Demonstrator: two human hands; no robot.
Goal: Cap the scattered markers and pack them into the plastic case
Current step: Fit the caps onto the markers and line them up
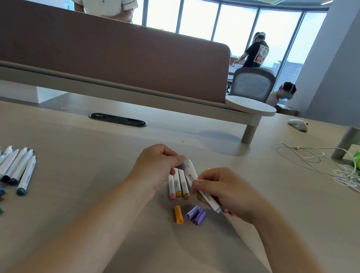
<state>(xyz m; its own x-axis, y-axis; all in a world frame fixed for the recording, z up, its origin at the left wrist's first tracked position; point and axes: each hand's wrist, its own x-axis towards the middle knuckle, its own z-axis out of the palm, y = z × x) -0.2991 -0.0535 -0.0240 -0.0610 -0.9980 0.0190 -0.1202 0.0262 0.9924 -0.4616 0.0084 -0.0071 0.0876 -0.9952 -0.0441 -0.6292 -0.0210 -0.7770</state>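
Above the surface (98,158), the left hand (157,166) pinches a lavender cap (184,166) at the upper end of a white marker (193,176) held on a slant, its fingers (176,159) curled round the cap, while the right hand (229,193) grips the marker's lower barrel. Just beneath the hands three more markers (177,185) lie side by side, with an orange cap (179,214) and two purple caps (195,215) loose near them. A larger pile of markers and caps (0,169) lies well apart at the left.
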